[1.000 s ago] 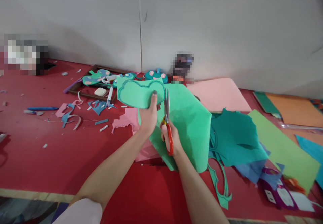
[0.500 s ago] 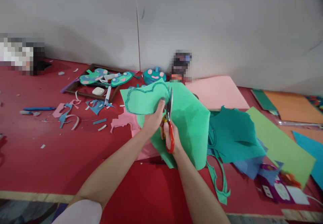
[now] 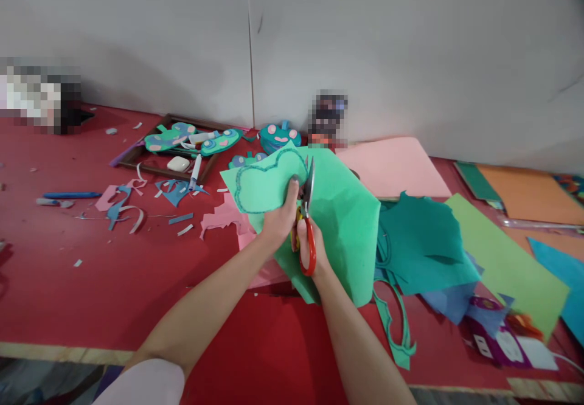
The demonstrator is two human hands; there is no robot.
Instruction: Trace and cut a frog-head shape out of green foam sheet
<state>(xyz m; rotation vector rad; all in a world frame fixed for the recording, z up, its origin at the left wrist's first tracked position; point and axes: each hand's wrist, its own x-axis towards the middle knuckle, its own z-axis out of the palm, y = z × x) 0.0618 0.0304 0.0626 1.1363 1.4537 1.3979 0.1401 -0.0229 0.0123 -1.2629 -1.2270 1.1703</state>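
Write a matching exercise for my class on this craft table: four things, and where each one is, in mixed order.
Things
1. scissors
2. outlined green paper
3. white rounded case
4. blue pen

Places
A. within the brown frame
B. in the person's right hand
C. on the red tabletop, left of the frame
D. in the person's left hand

Right pairs: 1-B, 2-D, 3-A, 4-C
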